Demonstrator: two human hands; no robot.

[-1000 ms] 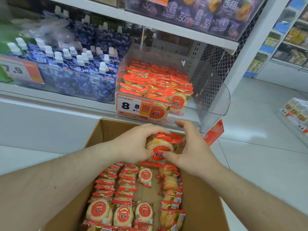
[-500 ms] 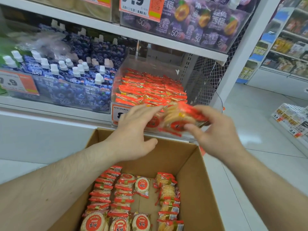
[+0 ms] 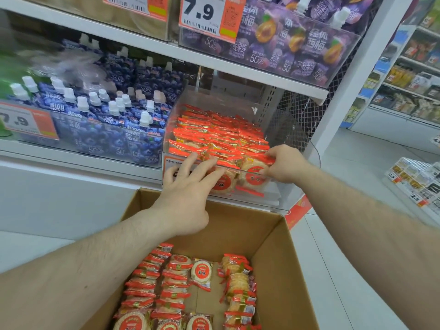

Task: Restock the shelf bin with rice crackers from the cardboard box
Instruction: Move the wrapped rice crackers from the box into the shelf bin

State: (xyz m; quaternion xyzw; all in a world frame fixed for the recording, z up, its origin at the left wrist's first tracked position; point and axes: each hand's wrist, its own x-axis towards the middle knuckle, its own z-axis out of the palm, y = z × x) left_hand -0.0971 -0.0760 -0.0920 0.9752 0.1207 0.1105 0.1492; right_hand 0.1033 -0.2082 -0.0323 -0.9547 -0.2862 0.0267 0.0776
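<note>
Hands apart at clear bin [image 3: 273, 198], right hand [image 3: 284, 164] pinching cracker pack [image 3: 254, 173], left hand [image 3: 188, 194] spread, blueberry pouches [image 3: 107, 129] beside.

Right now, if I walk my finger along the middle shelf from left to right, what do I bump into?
Orange 7.9 price tag → blue blueberry jelly pouches with white caps → clear plastic bin of red-wrapped rice crackers → white metal mesh panel.

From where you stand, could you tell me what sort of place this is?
Most likely a shop aisle: orange price tags on white shelves, a clear shelf bin of rice crackers, and more stocked shelving across the floor.
</note>
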